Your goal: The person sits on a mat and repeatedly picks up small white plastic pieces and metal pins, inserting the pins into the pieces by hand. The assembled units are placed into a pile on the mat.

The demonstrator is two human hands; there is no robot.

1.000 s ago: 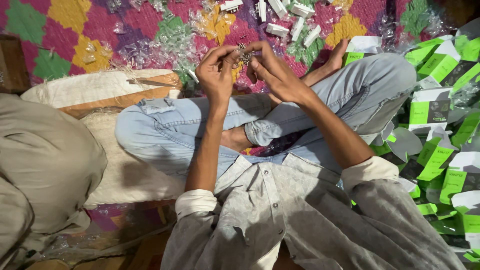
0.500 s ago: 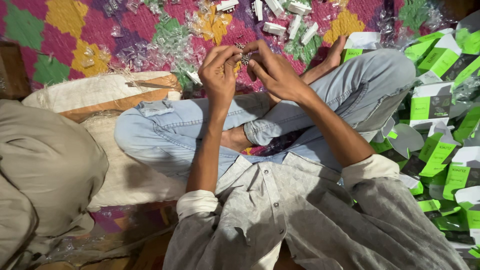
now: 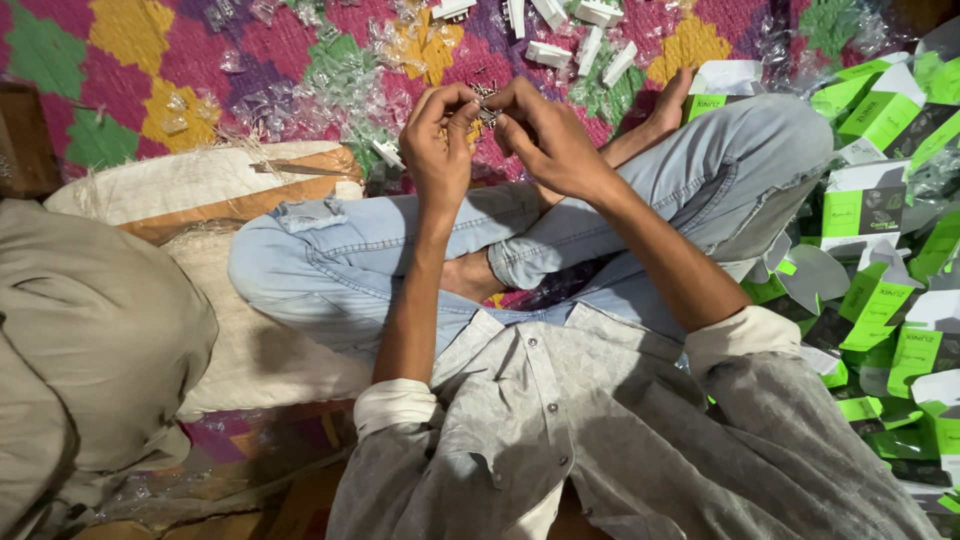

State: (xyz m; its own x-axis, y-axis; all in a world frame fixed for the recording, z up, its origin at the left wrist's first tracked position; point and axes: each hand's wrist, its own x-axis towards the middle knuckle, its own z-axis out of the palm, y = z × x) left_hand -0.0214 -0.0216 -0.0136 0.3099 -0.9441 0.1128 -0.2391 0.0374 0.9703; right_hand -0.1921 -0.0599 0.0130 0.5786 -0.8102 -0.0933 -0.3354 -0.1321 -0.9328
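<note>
Basically both hands sit raised over the lap, left hand and right hand pinching one small metal part between fingertips, so it's close for fiddly work.

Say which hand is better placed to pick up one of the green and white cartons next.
Right, probably. The green and white cartons are piled on the person's right side, beyond the right knee. The right hand is nearer them than the left hand; both pinch a small metal piece.

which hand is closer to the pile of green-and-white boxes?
Right. The right hand is up at the small metal piece, on the side of the green-and-white boxes, which lie past the right knee. The left hand is just beyond it, farther from the boxes.
</note>
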